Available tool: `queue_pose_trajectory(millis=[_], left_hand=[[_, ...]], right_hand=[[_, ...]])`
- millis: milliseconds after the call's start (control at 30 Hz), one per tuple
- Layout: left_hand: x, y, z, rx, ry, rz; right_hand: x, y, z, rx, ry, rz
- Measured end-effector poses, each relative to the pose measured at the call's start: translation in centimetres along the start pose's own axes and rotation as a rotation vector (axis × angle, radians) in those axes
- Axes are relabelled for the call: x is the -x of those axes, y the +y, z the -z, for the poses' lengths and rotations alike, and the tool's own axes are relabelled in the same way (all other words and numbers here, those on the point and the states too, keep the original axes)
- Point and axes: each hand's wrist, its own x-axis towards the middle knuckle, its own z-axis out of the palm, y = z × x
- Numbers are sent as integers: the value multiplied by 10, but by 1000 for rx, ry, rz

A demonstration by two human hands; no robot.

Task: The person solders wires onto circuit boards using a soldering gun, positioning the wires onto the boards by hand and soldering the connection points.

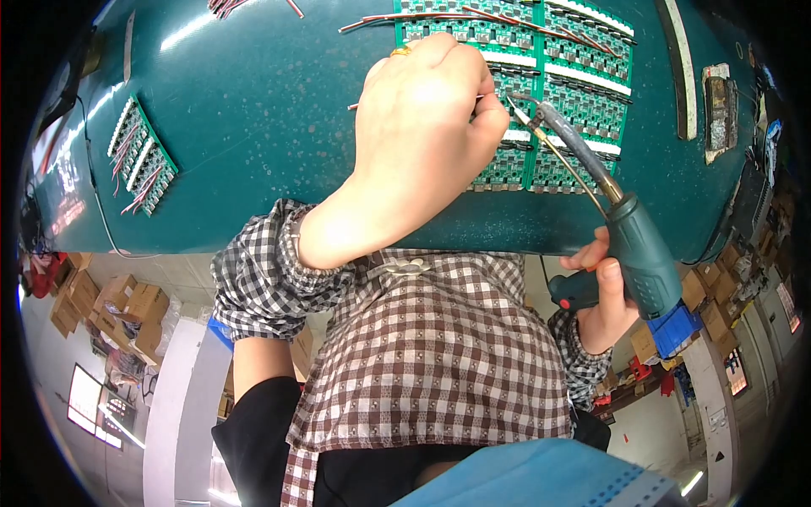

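Note:
My left hand (427,118) is closed in a pinch over the left part of a green circuit board panel (591,128), which has rows of small parts and white strips. A thin reddish wire (353,107) sticks out on the left side of this hand, and its other end shows by the fingertips. My right hand (610,296) is wrapped round the handle of a dark green soldering gun (644,258). The gun's bent metal tube points up and left, its tip close to my left fingertips above the panel. Whether the tip touches the board, I cannot tell.
Loose red and black wires (473,14) lie across the panel's far part. On the green tabletop (270,118), a smaller circuit board with wires (144,160) lies at left. A long strip (678,68) and a worn block (720,114) lie at right. Cardboard boxes (139,304) stand beyond the table's near edge.

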Motion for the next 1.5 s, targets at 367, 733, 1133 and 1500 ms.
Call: queue_pose_trajectory(millis=[367, 733, 1133, 1500], left_hand=[[2, 0, -2, -31, 25, -1], [3, 0, -1, -44, 10, 8], [5, -1, -3, -52, 20, -4], [4, 0, -3, -66, 12, 2]], right_hand=[[4, -2, -2, -9, 24, -49], [3, -2, -2, -18, -3, -41], [2, -1, -1, -104, 12, -49], [3, -2, -3, -18, 7, -36]])
